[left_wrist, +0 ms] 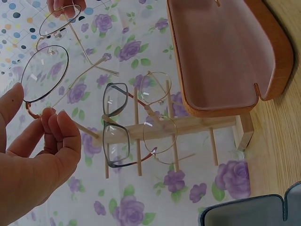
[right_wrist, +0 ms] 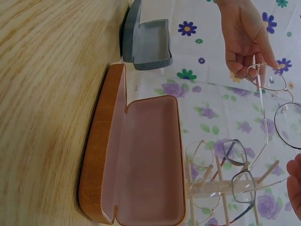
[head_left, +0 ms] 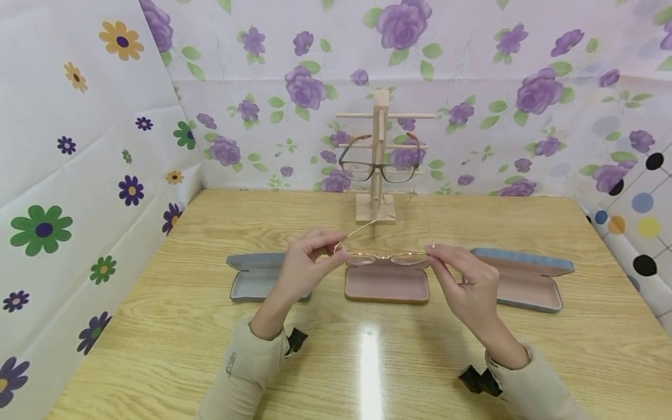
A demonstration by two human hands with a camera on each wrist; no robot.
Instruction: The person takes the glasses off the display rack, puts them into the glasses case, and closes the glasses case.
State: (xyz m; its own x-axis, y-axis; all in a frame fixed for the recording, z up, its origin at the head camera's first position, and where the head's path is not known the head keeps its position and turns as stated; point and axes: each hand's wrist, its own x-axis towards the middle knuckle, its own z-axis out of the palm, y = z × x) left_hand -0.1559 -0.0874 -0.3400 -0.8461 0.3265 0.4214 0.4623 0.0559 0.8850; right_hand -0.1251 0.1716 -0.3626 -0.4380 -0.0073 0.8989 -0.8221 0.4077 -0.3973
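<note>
Both hands hold a pair of thin gold-rimmed eyeglasses up in front of me, its temples unfolded and pointing away. At the left hinge, my left hand pinches the frame between thumb and fingers. My right hand pinches the opposite end in the same way. Below the lenses stands an open brown glasses case with a pink lining and nothing inside; the glasses overlap its lid in the head view. The left wrist view shows one round lens rim close to the left fingertips.
Behind the glasses stands a wooden display rack with dark-framed glasses and, lower, thin gold-rimmed glasses. An open grey-blue case lies left, partly behind the left hand. An open blue case with pink lining lies right.
</note>
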